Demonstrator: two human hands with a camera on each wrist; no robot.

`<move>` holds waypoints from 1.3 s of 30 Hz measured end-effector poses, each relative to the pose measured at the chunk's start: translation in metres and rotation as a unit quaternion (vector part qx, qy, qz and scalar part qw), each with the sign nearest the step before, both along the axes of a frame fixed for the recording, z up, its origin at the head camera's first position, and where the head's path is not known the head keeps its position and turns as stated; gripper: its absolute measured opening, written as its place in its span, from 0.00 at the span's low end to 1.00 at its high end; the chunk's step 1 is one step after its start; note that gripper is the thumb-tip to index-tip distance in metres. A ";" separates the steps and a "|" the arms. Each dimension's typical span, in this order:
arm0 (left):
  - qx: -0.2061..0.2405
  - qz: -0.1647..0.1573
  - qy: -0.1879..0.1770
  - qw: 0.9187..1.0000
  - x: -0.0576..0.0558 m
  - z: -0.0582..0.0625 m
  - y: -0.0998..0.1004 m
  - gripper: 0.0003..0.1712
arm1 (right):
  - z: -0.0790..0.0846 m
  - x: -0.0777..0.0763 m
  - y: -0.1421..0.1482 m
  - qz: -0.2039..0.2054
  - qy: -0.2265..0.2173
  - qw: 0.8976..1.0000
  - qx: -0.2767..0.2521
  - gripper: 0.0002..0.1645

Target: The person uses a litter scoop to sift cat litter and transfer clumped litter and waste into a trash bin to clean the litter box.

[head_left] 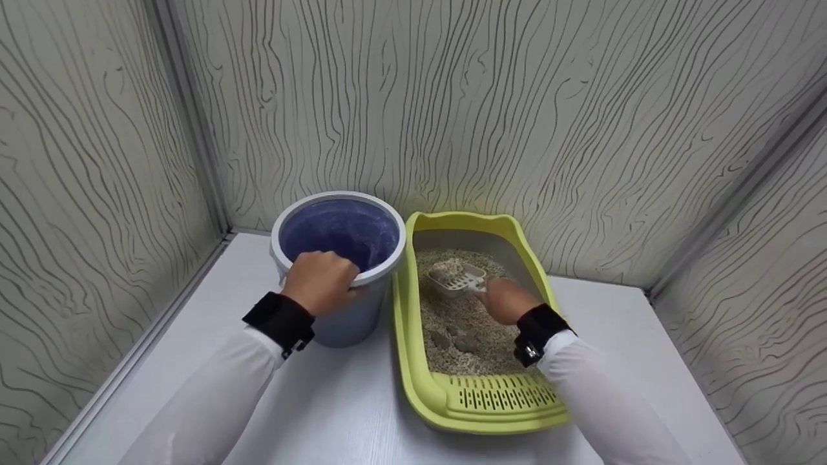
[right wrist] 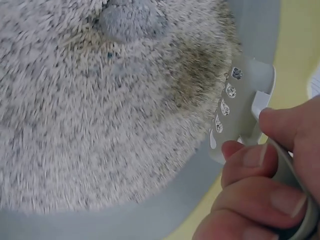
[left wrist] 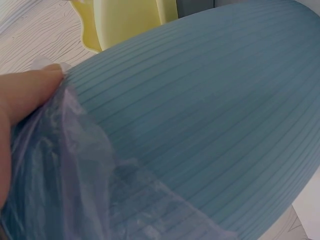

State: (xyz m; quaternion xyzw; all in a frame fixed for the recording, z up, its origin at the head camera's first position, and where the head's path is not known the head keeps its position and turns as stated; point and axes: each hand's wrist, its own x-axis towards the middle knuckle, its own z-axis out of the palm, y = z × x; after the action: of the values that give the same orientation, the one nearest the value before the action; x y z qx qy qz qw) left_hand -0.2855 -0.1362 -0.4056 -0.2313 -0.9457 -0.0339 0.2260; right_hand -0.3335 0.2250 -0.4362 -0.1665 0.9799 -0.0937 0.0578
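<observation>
My right hand [head_left: 508, 301] grips the handle of a pale slotted litter scoop [head_left: 470, 279], which carries a heap of litter above the litter box [head_left: 405, 361]. The fingers curl round the handle in the right wrist view, where the scoop [right wrist: 245, 100] shows its drop-shaped slots. Beige pellet litter [head_left: 484, 323] covers the box floor, with several darker clumps [head_left: 466, 343] near the front. My left hand [head_left: 323, 281] holds the front rim of a blue-grey bin [head_left: 349, 323]. A translucent bag [left wrist: 85, 150] hangs over the bin's outside, beneath the left thumb.
Bin and yellow-green box stand side by side on a white table [head_left: 336, 413], close to the wood-grain patterned back wall [head_left: 439, 103]. A slotted ledge [head_left: 504, 397] forms the box's front end. Patterned side panels rise at left and right.
</observation>
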 end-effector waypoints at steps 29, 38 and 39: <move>0.001 0.004 -0.010 1.000 0.000 0.000 -0.002 0.27 | 0.033 0.064 0.064 -0.060 0.120 0.987 -0.093 0.14; 0.003 0.004 -0.016 1.000 0.003 0.003 0.001 0.26 | 0.030 0.067 0.066 -0.063 0.105 0.984 -0.131 0.12; 0.004 0.003 -0.016 1.000 0.003 0.003 0.001 0.26 | 0.030 0.068 0.066 -0.063 0.098 0.984 -0.137 0.12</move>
State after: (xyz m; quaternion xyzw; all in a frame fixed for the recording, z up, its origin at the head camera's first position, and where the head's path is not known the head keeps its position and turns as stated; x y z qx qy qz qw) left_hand -0.2826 -0.1351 -0.4024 -0.2271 -0.9497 -0.0405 0.2118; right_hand -0.2657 0.2913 -0.4061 -0.1193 0.9672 -0.2139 -0.0682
